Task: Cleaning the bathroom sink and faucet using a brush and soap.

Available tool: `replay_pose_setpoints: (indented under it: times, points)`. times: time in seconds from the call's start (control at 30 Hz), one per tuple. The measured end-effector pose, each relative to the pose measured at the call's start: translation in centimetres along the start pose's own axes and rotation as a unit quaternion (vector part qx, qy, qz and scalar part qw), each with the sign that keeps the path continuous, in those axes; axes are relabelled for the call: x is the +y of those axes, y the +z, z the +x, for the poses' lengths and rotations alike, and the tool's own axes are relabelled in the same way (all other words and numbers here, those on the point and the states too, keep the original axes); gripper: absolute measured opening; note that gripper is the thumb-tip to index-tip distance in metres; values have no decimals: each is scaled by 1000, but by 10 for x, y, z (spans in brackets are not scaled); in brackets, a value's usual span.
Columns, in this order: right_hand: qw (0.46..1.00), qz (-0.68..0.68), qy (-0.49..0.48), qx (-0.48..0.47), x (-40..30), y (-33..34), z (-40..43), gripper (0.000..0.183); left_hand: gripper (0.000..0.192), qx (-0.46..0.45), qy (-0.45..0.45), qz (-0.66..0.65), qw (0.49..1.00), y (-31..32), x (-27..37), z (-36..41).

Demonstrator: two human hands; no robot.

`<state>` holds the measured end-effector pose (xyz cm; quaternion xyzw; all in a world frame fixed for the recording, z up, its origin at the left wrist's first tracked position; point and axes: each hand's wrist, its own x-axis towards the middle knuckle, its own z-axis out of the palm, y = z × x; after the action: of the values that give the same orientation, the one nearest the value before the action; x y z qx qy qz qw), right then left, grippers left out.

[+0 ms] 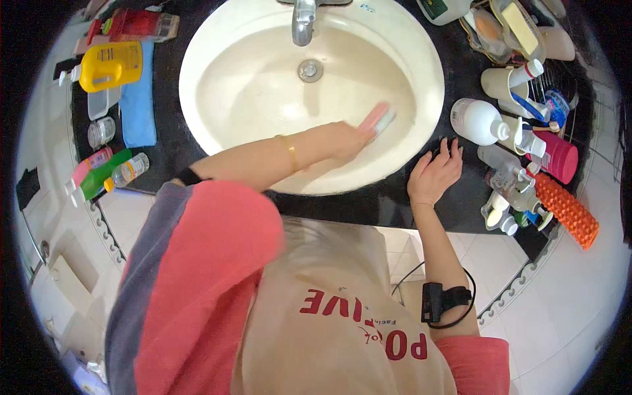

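Observation:
My left hand (348,139) reaches across the cream oval washbasin (237,84) and grips a pink brush (376,117). The brush's white bristles face the basin's right inner wall; blur hides whether they touch it. Flat on the black countertop (345,210), to the right of the basin, rests my right hand (437,173). It holds nothing, and its fingers are spread a little. Just beyond its fingertips a white bottle (476,121) lies or stands at the counter's right side. A chrome faucet (303,22) projects over the basin, above the round metal drain (310,71).
On the left are a yellow jug (111,66), a folded blue cloth (138,98), a glass jar (101,132) and a green bottle (104,174). The right side holds a toothbrush cup (496,84), soap bar (520,28), pump bottles and an orange textured object (567,210).

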<state>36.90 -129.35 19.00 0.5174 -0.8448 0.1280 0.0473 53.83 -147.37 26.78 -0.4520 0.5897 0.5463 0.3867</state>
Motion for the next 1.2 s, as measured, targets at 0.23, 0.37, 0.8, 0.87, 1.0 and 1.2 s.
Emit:
replay_pose_setpoints:
  times: [0.23, 0.37, 0.8, 0.87, 1.0, 1.2]
  points:
    - [1000, -14, 10, -6, -2, -2, 3, 45, 49, 7, 120, 297, 947, -4, -92, 28]
    - [1000, -12, 7, 0, -1, -1, 2, 45, 48, 30, 32, 84, 996, 9, -25, 37]
    - [1000, 1, 2, 1, 0, -2, 3, 44, 64, -44, -32, -41, 998, 13, -1, 3]
    - [1000, 0, 2, -2, 0, -1, 3, 44, 65, 1, 185, 175, 967, 21, -51, 17]
    - [1000, -7, 5, -11, -1, -3, 2, 44, 48, 45, 194, 278, 940, 12, -61, 16]
    - [1000, 4, 3, -10, -2, 0, 2, 47, 60, 90, 111, -129, 981, 44, 7, 22]
